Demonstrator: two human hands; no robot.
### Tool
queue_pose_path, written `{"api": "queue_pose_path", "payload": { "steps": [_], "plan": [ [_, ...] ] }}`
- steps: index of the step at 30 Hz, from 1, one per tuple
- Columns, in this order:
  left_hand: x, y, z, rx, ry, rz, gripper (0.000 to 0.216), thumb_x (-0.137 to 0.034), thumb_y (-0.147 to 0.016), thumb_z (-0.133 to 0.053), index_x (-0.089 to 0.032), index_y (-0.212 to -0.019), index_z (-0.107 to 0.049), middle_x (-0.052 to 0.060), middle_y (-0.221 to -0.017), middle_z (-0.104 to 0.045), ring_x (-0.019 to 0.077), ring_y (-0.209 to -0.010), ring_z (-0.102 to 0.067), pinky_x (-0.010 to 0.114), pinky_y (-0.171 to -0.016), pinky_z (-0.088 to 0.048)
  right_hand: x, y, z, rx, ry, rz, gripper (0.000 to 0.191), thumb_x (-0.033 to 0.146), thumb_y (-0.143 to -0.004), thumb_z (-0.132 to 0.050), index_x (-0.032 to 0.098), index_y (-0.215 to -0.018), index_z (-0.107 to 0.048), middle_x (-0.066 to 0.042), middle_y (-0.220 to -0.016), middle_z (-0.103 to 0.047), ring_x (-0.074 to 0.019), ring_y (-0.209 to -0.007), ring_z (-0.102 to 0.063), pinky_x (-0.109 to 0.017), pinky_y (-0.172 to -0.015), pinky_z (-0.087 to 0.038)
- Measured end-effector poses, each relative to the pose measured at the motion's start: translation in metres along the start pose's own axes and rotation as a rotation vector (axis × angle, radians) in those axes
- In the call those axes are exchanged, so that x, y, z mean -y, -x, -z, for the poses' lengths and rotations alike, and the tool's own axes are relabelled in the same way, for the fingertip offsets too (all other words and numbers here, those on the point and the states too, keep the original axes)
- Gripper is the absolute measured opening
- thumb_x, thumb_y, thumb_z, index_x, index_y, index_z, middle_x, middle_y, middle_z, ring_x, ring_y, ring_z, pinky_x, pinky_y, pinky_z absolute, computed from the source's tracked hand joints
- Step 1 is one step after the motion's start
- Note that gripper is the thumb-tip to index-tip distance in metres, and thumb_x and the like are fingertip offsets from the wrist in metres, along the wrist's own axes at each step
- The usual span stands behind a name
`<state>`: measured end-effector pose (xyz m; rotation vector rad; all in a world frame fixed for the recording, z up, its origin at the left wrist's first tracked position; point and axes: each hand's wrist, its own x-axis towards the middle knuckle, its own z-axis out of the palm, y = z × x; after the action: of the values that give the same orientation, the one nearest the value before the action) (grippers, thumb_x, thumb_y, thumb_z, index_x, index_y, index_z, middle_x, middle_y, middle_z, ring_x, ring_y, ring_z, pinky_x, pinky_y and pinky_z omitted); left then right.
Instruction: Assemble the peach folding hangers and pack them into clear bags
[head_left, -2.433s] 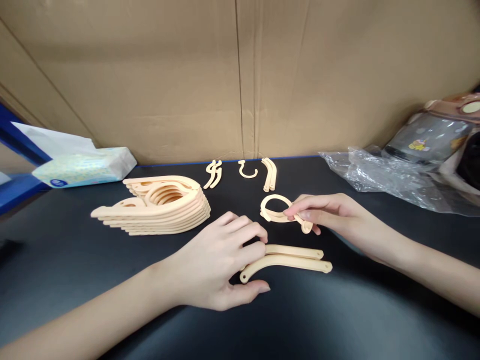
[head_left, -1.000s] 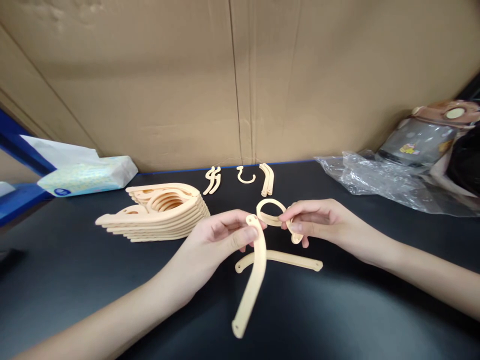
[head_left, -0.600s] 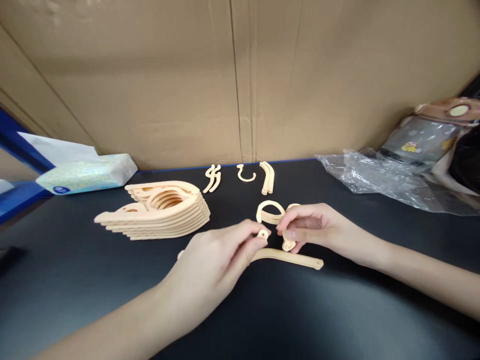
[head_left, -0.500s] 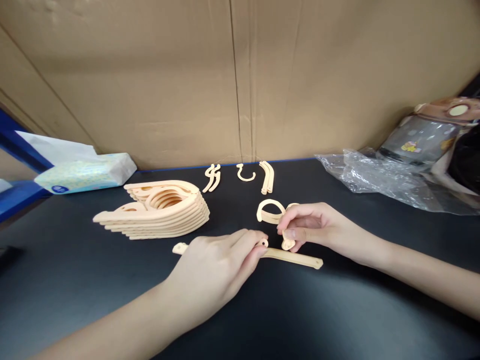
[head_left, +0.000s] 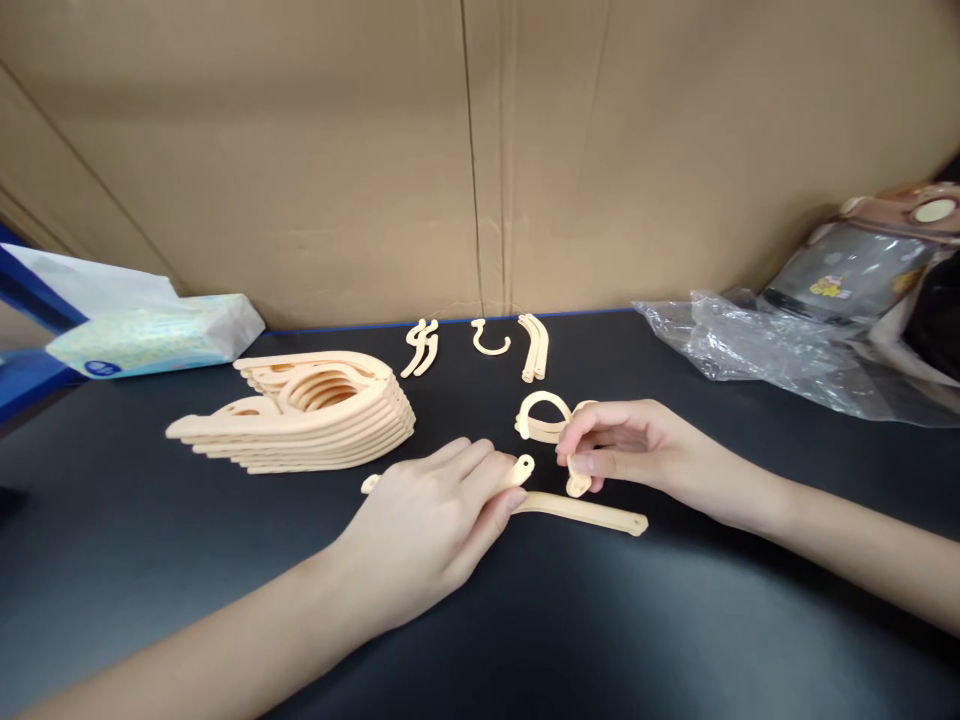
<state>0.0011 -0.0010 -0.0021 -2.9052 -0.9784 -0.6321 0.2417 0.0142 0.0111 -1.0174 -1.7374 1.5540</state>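
My left hand (head_left: 431,525) pinches a curved peach plastic arm (head_left: 520,469) low over the black table, its holed end poking out past my fingertips and its other end showing left of my knuckles. My right hand (head_left: 626,445) grips a peach hook piece with a round loop (head_left: 538,416), fingers closed round its stem. The two held parts are a short gap apart. A second curved arm (head_left: 592,514) lies flat on the table just below both hands.
A stack of several finished peach hangers (head_left: 300,415) lies at the left. Small loose parts (head_left: 491,345) sit near the cardboard wall (head_left: 465,150). A tissue pack (head_left: 142,335) is far left; crumpled clear plastic (head_left: 757,350) and a jar (head_left: 862,265) far right.
My left hand lifted one curved arm off the table, swung it round and lowered it flat, its holed end now beside the hook piece. My right hand stayed nearly still.
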Motion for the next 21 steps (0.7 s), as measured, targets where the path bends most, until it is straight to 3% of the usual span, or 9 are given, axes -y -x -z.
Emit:
{"api": "queue_pose_path", "payload": {
  "steps": [6, 15, 21],
  "plan": [
    [0.0028, -0.0006, 0.0009, 0.021, 0.081, -0.018, 0.025, -0.028, -0.102, -0.03, -0.019, -0.085, -0.046, -0.003, -0.07, -0.053, 0.0122, -0.057, -0.05, 0.024, -0.05, -0.031, 0.0, -0.0002, 0.0001, 0.005, 0.014, -0.009, 0.014, 0.033, -0.084, -0.067, 0.02, -0.087, -0.067, 0.001, -0.08, -0.063, -0.0122, -0.073, -0.06, -0.029, -0.074, -0.048],
    [0.0026, -0.0015, 0.0, 0.07, 0.166, -0.075, 0.027, -0.033, -0.103, -0.033, -0.019, -0.095, -0.055, -0.001, -0.073, -0.059, 0.0127, -0.062, -0.054, 0.024, -0.054, -0.033, 0.0009, -0.0018, -0.0011, 0.007, -0.024, -0.033, 0.013, 0.029, -0.083, -0.068, 0.019, -0.092, -0.066, 0.001, -0.078, -0.067, -0.0131, -0.074, -0.061, -0.031, -0.077, -0.05],
    [0.0029, 0.0009, -0.0019, 0.063, 0.152, -0.01, 0.03, -0.034, -0.102, -0.036, -0.02, -0.079, -0.048, -0.004, -0.066, -0.054, 0.0108, -0.055, -0.05, 0.024, -0.05, -0.028, -0.0025, -0.0019, 0.0005, 0.005, -0.041, -0.041, 0.015, 0.029, -0.082, -0.07, 0.019, -0.092, -0.066, 0.001, -0.079, -0.068, -0.0118, -0.073, -0.062, -0.028, -0.074, -0.049]
  ]
}}
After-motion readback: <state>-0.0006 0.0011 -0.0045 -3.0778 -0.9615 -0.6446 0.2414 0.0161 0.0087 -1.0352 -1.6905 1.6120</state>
